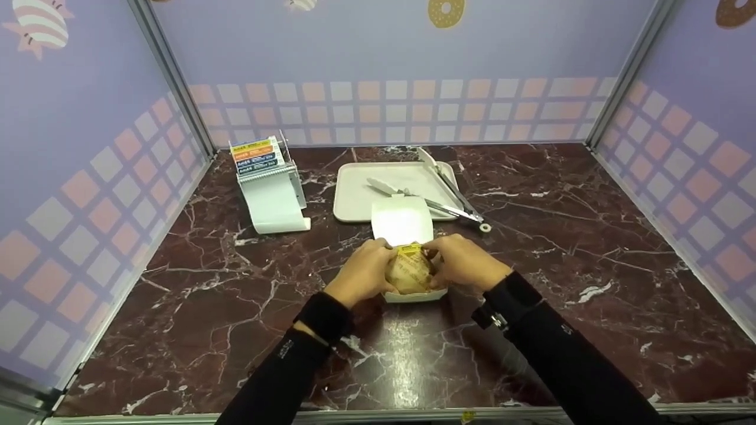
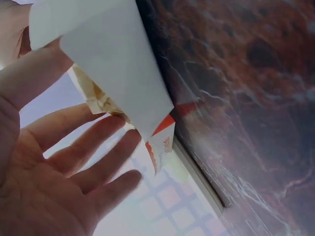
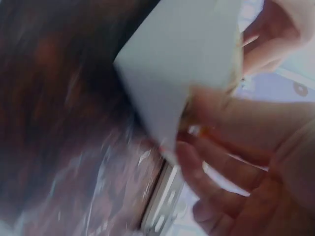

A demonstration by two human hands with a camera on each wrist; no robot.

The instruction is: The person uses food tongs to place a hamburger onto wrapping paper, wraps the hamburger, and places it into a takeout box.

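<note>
A burger wrapped in printed yellowish paper with a yellow label on top sits in an open white clamshell box, whose lid stands tipped back behind it. My left hand holds the burger's left side. In the left wrist view, its fingertips meet the wrapper at the edge of the box, with the thumb over the near rim. From the right, my right hand grips the burger with bent fingers. The right wrist view, which is blurred, has the right thumb at the rim of the box.
Behind the box lies a white tray, with two pairs of tongs resting on and across it. At the back left stands a label roll holder with colored strips on top. Patterned walls enclose the marbled dark red table on three sides.
</note>
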